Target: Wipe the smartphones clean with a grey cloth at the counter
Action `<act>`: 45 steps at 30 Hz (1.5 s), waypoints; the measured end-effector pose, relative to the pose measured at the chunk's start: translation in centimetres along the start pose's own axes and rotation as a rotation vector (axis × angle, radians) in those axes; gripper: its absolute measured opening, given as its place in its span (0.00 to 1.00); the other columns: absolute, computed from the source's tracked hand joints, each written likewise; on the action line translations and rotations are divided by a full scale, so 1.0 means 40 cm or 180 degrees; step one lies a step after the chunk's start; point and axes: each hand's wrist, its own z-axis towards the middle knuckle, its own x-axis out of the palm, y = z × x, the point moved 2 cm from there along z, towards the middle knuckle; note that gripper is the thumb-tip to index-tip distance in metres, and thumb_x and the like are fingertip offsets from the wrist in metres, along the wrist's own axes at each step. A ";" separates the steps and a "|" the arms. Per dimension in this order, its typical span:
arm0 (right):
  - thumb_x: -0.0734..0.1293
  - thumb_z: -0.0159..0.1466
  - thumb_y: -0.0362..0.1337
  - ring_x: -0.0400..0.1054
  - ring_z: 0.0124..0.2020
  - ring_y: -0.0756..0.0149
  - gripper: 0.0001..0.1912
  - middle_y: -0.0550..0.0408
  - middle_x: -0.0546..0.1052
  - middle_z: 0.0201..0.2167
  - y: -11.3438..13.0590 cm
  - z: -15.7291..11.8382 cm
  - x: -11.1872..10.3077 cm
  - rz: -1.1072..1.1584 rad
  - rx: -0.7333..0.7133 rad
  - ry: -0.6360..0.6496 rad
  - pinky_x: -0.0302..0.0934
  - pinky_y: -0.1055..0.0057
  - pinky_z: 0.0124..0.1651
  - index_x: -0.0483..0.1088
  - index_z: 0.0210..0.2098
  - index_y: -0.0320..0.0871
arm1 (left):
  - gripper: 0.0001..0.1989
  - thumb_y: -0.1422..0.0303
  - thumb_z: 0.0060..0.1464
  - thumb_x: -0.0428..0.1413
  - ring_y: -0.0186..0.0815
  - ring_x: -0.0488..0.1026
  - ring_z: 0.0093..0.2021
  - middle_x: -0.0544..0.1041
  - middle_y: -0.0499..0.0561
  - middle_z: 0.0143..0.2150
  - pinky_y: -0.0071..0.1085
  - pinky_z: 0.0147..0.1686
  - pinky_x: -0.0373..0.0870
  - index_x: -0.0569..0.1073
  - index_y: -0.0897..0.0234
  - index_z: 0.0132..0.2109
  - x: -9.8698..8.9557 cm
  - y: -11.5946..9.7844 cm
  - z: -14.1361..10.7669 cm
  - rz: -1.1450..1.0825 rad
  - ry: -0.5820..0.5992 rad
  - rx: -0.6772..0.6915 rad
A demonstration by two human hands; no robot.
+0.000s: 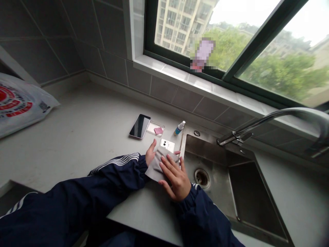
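Steel sink (203,145) and curved faucet (282,112)

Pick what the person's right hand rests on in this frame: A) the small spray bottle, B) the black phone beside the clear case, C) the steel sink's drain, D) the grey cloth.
D. The right hand lies with its fingers spread across the grey cloth, close to the white-backed phone.
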 end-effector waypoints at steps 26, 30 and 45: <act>0.56 0.68 0.55 0.36 0.71 0.41 0.37 0.45 0.49 0.70 -0.021 -0.003 0.008 -0.0202 0.0103 0.0396 0.25 0.36 0.66 0.47 0.70 0.43 | 0.51 0.36 0.52 0.39 0.55 0.69 0.58 0.72 0.70 0.57 0.48 0.62 0.53 0.58 0.79 0.64 -0.015 -0.002 0.004 0.0090 0.0011 0.0106; 0.60 0.69 0.39 0.46 0.69 0.44 0.30 0.39 0.56 0.68 -0.044 -0.007 -0.022 0.0114 0.0165 -0.0427 0.36 0.37 0.66 0.52 0.68 0.40 | 0.49 0.38 0.54 0.40 0.53 0.69 0.58 0.71 0.70 0.58 0.47 0.61 0.54 0.56 0.79 0.65 -0.030 -0.013 0.011 0.0009 0.0022 0.0321; 0.60 0.69 0.39 0.43 0.70 0.45 0.32 0.38 0.52 0.68 -0.070 -0.002 -0.002 0.0122 0.0288 -0.0211 0.53 0.43 0.63 0.49 0.69 0.35 | 0.40 0.45 0.61 0.35 0.46 0.72 0.55 0.76 0.64 0.52 0.41 0.61 0.56 0.62 0.75 0.63 0.012 0.008 0.015 0.0173 -0.0171 0.0323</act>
